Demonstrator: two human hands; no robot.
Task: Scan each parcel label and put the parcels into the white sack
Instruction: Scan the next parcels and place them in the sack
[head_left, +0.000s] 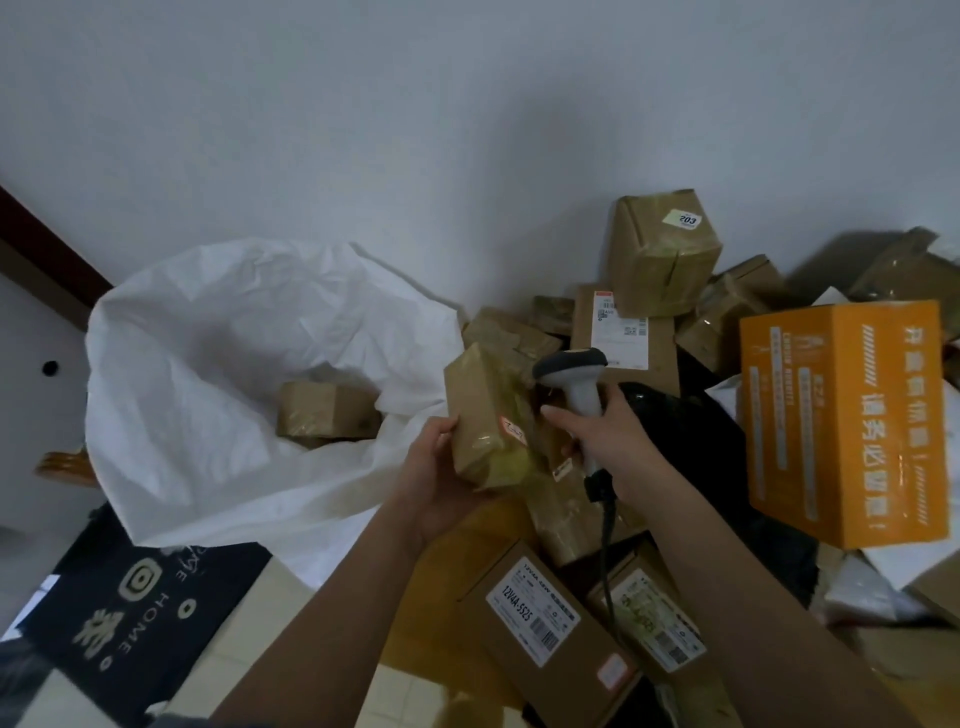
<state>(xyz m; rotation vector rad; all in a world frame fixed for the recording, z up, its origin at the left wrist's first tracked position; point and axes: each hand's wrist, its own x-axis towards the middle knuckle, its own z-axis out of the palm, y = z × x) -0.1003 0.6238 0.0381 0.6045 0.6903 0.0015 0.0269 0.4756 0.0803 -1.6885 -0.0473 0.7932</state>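
My left hand (434, 483) grips a small brown taped parcel (485, 415) from below, held up at the centre of the view. My right hand (597, 428) grips the handle of a grey barcode scanner (574, 376), whose dark head sits just right of the parcel's top. The scanner's black cable (605, 540) hangs down. The white sack (208, 374) lies open to the left, with one brown parcel (327, 413) inside it.
A heap of brown parcels (660, 254) fills the right side against the wall, with a large orange box (844, 421) on it. Labelled cartons (540, 623) lie below my arms. A dark mat (130, 597) covers the floor at lower left.
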